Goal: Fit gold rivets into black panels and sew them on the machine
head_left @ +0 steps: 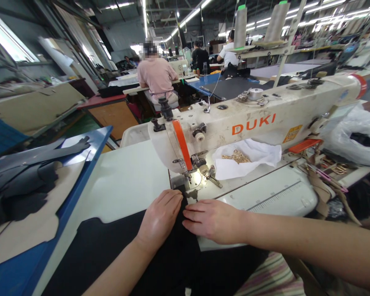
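Note:
A large black fabric piece (111,246) spreads over the white table in front of me and hangs off its near edge. Its narrow end reaches up to the presser foot of a white sewing machine (222,123) marked DUKI. My left hand (160,216) grips the black fabric with curled fingers, just short of the needle area. On the fabric's right edge, my right hand (212,220) has its fingers closed together, the tips pressing the cloth. Its thumb is hidden. A small lamp lights the metal needle plate (195,179).
Gold-coloured metal hardware (237,156) lies on a white cloth (265,153) behind the needle. Dark cut pieces (21,185) are stacked on a blue table (64,213) at left. Thread cones (240,28) stand above the machine. Several people work farther back, one in a pink shirt (157,76).

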`<move>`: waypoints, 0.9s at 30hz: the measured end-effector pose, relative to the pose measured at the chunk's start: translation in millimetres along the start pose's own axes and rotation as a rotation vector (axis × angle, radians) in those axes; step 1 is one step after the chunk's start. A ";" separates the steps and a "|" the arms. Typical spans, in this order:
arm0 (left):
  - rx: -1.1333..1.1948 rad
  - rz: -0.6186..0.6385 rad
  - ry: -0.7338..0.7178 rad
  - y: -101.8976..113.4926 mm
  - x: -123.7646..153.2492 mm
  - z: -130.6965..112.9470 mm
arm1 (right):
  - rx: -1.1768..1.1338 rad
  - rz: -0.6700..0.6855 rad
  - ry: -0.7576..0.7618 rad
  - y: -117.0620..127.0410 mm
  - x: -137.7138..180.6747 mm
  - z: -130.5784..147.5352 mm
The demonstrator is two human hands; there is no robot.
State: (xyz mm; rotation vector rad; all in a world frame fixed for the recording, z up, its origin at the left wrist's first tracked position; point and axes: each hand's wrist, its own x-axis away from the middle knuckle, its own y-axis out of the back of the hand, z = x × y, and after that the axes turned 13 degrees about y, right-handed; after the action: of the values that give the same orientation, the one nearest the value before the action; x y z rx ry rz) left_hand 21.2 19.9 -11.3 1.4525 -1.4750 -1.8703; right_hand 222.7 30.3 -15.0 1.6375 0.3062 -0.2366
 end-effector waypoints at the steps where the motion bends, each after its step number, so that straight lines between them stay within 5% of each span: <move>1: 0.000 -0.002 -0.003 0.0 0.0 -0.3 | 0.002 0.000 -0.004 0.0 -0.1 0.1; 27: 0.023 -0.007 0.027 1.1 1.2 -0.7 | -0.009 0.021 -0.012 1.6 0.3 0.5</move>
State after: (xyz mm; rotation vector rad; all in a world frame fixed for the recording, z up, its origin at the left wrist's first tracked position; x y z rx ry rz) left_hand 21.0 18.2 -10.9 1.4893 -1.4851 -1.8362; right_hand 223.5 29.7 -13.7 1.6286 0.2807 -0.2290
